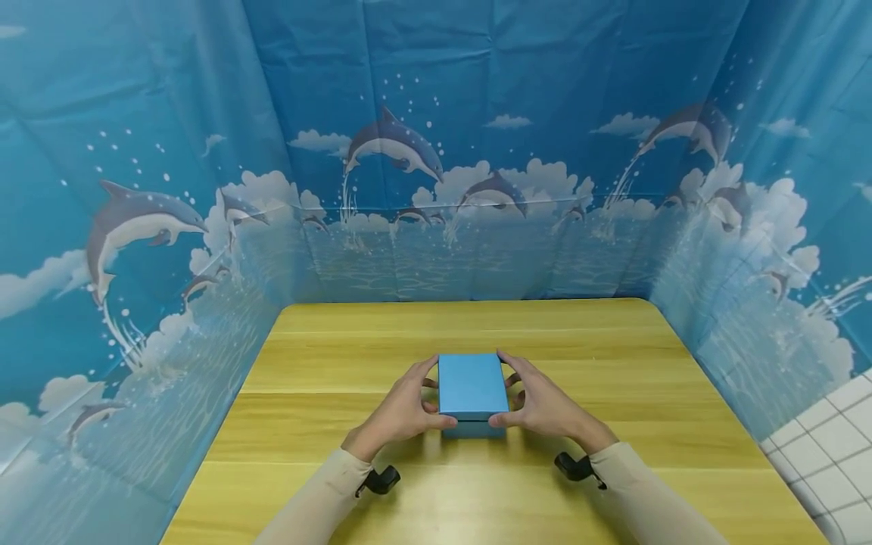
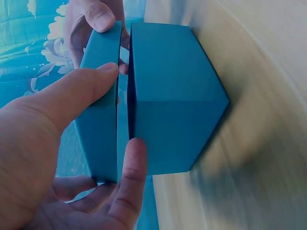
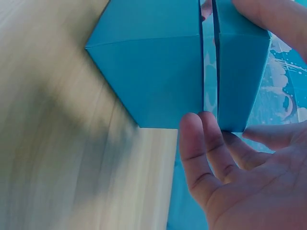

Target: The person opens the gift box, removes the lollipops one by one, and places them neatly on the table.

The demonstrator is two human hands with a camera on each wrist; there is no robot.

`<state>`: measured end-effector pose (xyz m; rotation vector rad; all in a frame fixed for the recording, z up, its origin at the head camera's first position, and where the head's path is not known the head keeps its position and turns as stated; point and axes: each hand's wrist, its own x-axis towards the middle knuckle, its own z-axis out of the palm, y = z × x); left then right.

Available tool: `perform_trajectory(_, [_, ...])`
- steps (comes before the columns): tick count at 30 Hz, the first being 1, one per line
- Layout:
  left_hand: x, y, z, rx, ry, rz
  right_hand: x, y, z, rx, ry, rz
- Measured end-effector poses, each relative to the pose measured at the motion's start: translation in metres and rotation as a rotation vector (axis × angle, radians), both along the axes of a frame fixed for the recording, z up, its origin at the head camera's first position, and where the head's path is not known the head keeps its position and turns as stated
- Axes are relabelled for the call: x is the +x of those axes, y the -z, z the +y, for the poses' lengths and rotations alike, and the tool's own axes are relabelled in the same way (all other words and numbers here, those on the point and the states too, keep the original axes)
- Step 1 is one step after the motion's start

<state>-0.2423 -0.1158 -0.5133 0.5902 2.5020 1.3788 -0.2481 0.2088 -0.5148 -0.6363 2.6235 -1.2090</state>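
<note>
A blue box base (image 1: 474, 430) stands on the table, and its blue square lid (image 1: 473, 382) is held level over it. My left hand (image 1: 402, 409) grips the lid's left side, thumb at the near corner and fingers spread along the side. On the opposite side, my right hand (image 1: 545, 401) grips the lid in the same way. Both wrist views show a narrow gap between the lid (image 2: 98, 139) and the base (image 2: 177, 67). Fingertips of the right hand reach down beside the base (image 3: 148, 72). The inside of the box is hidden.
The box stands near the middle of a yellow wood-grain table (image 1: 320, 356). A blue dolphin-print curtain (image 1: 436, 257) encloses the table's back and sides. White tiles (image 1: 831, 431) show at the lower right. Dark wrist-worn devices sit under both wrists.
</note>
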Motion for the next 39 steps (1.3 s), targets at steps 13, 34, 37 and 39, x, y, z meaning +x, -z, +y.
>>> perform_trajectory(13, [0.002,-0.008,-0.009,0.038,0.004,0.003,0.003,-0.013,-0.004,-0.043,0.012,-0.021])
perform_trajectory(34, [0.003,-0.016,-0.023,0.038,-0.157,0.173,-0.006,-0.019,-0.033,-0.240,-0.016,0.020])
perform_trajectory(37, [0.002,-0.016,-0.026,0.051,-0.191,0.214,-0.008,-0.019,-0.040,-0.265,-0.006,0.029])
perform_trajectory(39, [0.001,-0.016,-0.028,0.058,-0.218,0.233,-0.009,-0.020,-0.046,-0.279,0.002,0.029])
